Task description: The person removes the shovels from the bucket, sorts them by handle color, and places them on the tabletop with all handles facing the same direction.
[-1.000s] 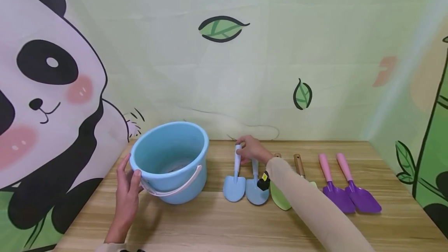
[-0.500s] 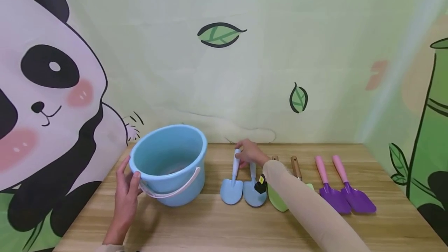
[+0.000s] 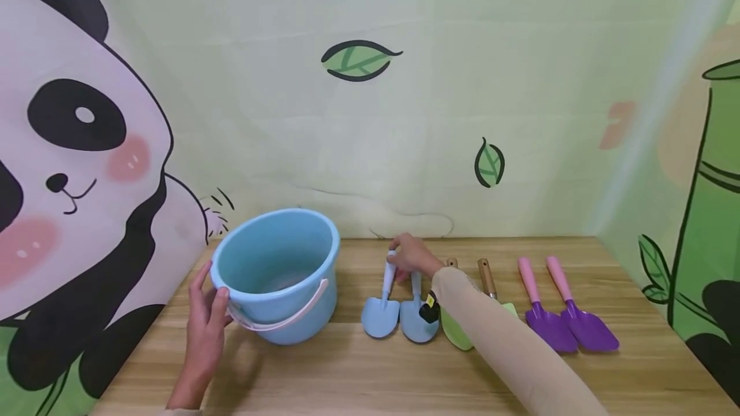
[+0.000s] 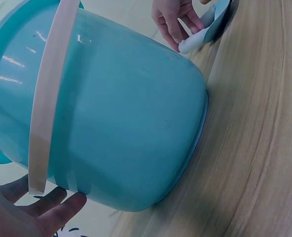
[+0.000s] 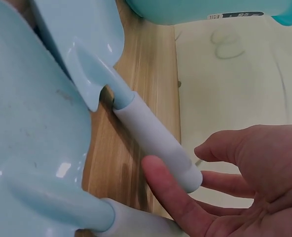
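Observation:
A light blue bucket [image 3: 283,313] with a pale handle stands on the table. My left hand [image 3: 203,332] is at its left side, fingers lightly bent, fingertips against the wall below the rim in the left wrist view. Right of the bucket lie two light blue hand trowels, blades toward me. My right hand [image 3: 412,255] has its fingers around the handle end of the left trowel [image 3: 379,318]. In the right wrist view one finger crosses the pale handle [image 5: 153,133], others pass behind it. The second blue trowel [image 3: 417,325] lies close beside, its handle partly hidden by the hand.
Two green trowels [image 3: 455,329] with brown handles lie under the right forearm, partly covered. Farther right are two purple trowels [image 3: 588,329] with pink handles. A printed backdrop [image 3: 405,165] with a panda and leaves rises behind the wooden table [image 3: 358,377].
The head view has shifted slightly. Both hands, the bucket and the trowels keep their places.

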Action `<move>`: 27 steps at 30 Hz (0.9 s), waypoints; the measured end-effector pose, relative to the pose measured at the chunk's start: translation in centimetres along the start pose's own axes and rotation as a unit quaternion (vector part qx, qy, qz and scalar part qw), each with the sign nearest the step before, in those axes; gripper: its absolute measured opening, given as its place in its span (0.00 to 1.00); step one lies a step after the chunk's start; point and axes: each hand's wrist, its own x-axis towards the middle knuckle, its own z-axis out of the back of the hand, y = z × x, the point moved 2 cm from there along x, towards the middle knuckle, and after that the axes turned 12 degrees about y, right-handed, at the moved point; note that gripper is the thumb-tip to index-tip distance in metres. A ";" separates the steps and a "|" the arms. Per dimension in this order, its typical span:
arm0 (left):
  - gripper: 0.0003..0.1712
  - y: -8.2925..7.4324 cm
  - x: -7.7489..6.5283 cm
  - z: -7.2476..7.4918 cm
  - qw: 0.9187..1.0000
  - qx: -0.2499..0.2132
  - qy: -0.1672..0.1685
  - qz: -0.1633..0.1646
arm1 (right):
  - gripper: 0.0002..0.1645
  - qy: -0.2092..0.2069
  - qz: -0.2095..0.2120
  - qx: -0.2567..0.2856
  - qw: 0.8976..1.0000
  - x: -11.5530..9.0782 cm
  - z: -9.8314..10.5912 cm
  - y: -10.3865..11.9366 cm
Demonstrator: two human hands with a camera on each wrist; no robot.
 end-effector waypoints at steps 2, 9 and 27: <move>0.34 0.1 0.0 -0.1 1.000 -0.002 0.000 0.000 | 0.22 0.000 -0.004 -0.009 1.000 0.0 0.0 -0.1; 0.35 0.3 0.1 -0.2 1.000 0.011 0.004 0.005 | 0.24 -0.006 -0.012 -0.027 1.000 -0.3 0.3 -0.4; 0.35 0.3 0.3 0.5 1.000 0.014 0.013 0.017 | 0.26 -0.025 -0.011 -0.047 0.999 -1.5 1.1 0.2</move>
